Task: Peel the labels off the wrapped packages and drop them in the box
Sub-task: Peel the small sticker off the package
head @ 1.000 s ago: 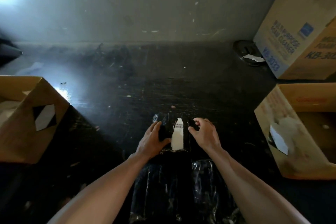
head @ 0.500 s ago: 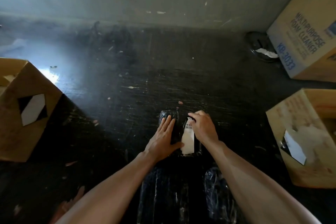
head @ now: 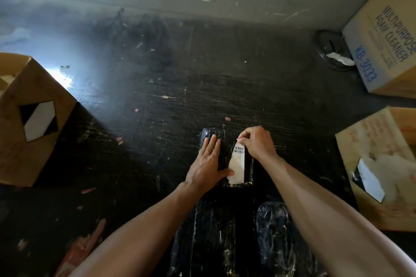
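Right hand (head: 256, 143) pinches the label (head: 237, 165) top corner, left hand (head: 208, 164) flat and open pinning the wrapped package (head: 225, 157) — risk: thin paper tears, or film lifts with it

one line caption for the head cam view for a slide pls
Left hand steadies a black wrapped package while the right hand pinches the label top.

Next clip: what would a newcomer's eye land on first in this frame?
The white barcode label stands out on the black wrapped package at centre; the right hand pinches its far end while the left hand lies flat on the package. Next, open cardboard boxes flank the dark floor, one at left and one at right.
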Available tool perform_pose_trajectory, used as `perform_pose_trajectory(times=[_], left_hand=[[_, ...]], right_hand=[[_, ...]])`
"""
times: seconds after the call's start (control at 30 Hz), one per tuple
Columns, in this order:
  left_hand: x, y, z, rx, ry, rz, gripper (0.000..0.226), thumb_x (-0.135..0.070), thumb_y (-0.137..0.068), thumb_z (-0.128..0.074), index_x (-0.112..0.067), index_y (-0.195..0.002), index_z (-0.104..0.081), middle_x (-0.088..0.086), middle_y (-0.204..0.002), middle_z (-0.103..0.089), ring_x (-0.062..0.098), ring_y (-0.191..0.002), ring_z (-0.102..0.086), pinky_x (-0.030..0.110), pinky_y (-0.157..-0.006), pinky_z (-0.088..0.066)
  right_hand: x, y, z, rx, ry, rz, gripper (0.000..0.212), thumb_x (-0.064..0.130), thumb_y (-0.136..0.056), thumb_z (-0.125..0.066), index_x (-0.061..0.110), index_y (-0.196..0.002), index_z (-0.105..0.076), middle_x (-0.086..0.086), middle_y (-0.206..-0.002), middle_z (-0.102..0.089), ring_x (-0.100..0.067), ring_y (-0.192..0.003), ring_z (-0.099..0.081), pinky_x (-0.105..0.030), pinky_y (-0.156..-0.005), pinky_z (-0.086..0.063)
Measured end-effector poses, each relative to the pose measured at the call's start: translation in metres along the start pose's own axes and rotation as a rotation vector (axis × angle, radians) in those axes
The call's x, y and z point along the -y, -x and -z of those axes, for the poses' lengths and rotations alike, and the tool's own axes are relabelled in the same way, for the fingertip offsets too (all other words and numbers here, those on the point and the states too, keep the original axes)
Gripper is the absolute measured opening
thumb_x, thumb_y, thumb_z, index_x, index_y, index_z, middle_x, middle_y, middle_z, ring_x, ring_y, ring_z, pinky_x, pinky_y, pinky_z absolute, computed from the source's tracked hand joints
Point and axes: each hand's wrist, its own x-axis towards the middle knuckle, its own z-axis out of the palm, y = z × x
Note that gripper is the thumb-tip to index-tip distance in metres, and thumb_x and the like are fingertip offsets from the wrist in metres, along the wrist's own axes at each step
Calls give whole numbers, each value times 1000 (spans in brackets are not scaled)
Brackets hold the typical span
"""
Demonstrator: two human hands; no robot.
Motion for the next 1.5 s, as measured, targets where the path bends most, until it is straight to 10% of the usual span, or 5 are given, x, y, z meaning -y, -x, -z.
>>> perform_pose_trajectory(times=[1.5], left_hand=[[3,-12,3,63,-111,-83,112,-57,-80,-71,-9,-157,-4,7,-165,4,23,-151,9,39,-123,-4]], right_hand=[[0,88,7,56,-88,149,11,20,-98,-58,29,-91,-56,8,-92,-62,-9,-85,-61,-37,-78,-57]])
